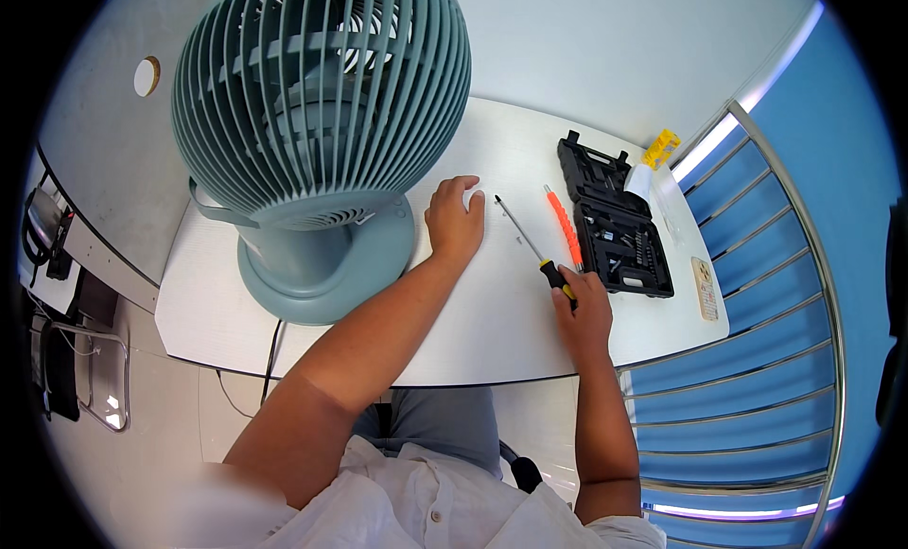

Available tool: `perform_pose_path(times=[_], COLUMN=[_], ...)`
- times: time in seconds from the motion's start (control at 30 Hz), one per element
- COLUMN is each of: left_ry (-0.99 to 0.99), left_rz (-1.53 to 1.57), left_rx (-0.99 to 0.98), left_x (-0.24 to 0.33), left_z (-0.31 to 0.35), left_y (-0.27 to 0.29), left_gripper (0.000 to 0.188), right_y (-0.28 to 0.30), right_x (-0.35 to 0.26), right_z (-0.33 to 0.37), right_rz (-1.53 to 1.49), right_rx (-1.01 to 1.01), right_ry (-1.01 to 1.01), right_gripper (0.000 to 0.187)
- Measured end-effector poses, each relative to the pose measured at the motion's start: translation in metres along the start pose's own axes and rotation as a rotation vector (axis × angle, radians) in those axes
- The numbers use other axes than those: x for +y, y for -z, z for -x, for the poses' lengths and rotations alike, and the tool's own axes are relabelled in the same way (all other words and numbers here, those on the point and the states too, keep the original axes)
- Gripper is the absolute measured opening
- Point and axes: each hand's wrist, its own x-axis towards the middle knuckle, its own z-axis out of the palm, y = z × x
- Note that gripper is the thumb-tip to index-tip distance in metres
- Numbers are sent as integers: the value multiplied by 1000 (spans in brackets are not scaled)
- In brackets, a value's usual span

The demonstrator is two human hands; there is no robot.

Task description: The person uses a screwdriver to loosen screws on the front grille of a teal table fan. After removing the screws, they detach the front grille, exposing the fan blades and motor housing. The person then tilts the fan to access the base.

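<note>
My right hand (584, 314) is closed around the black and yellow handle of a screwdriver (523, 233). Its long metal shaft points away to the upper left, low over the white table. Just right of it lies an orange tool with a ribbed, flexible-looking shaft (563, 223), its near end close to my right fingers. My left hand (456, 220) rests at the table beside the fan base, thumb apart from the fingers, with nothing seen in it. A large grey-green fan (322, 114) with a slatted round cage stands upright at the left.
An opened black tool case (619, 218) with bits and small parts lies right of the orange tool. Behind it are a yellow object (661, 149) and a white piece (638, 182). Metal railing (813, 256) borders the table's right side. A dark cable (272, 360) hangs over the front edge.
</note>
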Motion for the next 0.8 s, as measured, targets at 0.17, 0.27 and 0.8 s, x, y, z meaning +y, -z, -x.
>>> perform_pose_path(times=[0.17,0.27,0.8], left_ry=[-1,26,39], left_rz=[-10,48,65], left_rx=[-7,-35,-35], left_x=[0,-4,-5], left_z=[0,-2,-1], left_y=[0,-1,-2], left_gripper=[22,22,22], right_y=[6,4,5], right_x=[6,12,18], right_z=[10,14,23], right_rz=[38,29,68], right_rx=[-11,3,-8], right_ry=[-18,-10,-30], right_gripper=[34,34,34])
